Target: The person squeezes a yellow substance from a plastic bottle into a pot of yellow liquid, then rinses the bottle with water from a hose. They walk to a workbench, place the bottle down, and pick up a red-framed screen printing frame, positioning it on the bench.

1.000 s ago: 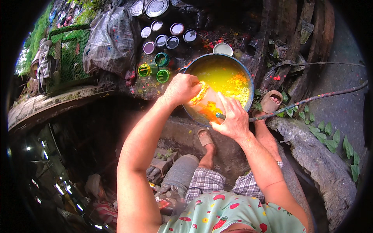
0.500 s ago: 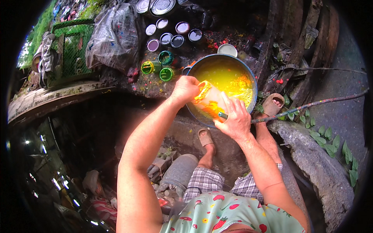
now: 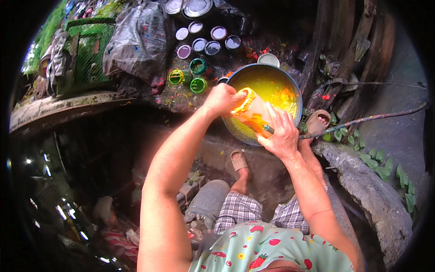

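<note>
Over a wide round tub (image 3: 297, 97) of yellow liquid with orange-yellow clumps, I hold a pale plastic jar (image 3: 259, 105) at a slant. Orange-yellow colour is smeared thickly around its mouth and along its side. My left hand (image 3: 223, 100) is closed on the jar's rim, thumb at the mouth. My right hand (image 3: 282, 136) steadies the other end of the jar, fingers laid along it. That same hand also grips a thin paint-spattered hose (image 3: 362, 123), whose teal end pokes out near the thumb. The jar's inside is hidden.
Green and yellow-smeared jars (image 3: 198, 85) stand left of the tub, with several paint cans (image 3: 213, 48) beyond. A pale lid (image 3: 268, 59) lies behind the tub. Wooden beams (image 3: 353, 54) rise at the right, above a rough stone edge (image 3: 362, 186). A grey cylinder (image 3: 208, 199) lies near my feet.
The view has shifted slightly. The jar and both hands have moved a little up and to the right, with the hose end moving along; both grips stay the same.
</note>
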A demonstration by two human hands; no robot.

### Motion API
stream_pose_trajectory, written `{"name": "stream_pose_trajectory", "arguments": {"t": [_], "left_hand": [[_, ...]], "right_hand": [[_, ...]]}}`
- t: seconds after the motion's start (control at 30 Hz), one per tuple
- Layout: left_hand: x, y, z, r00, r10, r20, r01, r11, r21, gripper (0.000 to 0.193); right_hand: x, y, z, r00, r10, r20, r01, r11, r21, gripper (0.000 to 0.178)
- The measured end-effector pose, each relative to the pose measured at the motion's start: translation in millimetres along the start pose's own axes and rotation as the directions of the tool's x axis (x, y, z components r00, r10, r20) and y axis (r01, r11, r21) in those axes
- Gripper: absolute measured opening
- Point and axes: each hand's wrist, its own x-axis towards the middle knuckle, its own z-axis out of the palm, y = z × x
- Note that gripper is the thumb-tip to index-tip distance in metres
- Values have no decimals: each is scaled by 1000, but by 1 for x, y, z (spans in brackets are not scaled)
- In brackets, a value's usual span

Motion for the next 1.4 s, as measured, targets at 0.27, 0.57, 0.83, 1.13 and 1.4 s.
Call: {"name": "stream_pose_trajectory", "arguments": {"t": [0.27, 0.57, 0.83, 1.13, 1.4], "left_hand": [[-21, -20, 7, 987, 37, 153, 14, 949, -316, 30], [-18, -27, 65, 981, 38, -191, -156, 743, -651, 29], [-29, -12, 88, 945, 311, -101, -280, 608, -743, 22], [-24, 15, 107, 888, -326, -325, -292, 149, -945, 25], [-81, 2, 115, 932, 344, 115, 146, -67, -987, 63]], "right_hand": [[-36, -54, -35, 991, 98, 95, -89, 991, -99, 111], [-31, -115, -79, 875, 406, 265, -373, 913, -166, 104], [-4, -113, -85, 752, 536, 383, -410, 836, -365, 76], [9, -93, -87, 806, 507, 306, -424, 855, -298, 80], [-19, -87, -60, 961, 274, 34, -259, 939, -226, 74]]}}
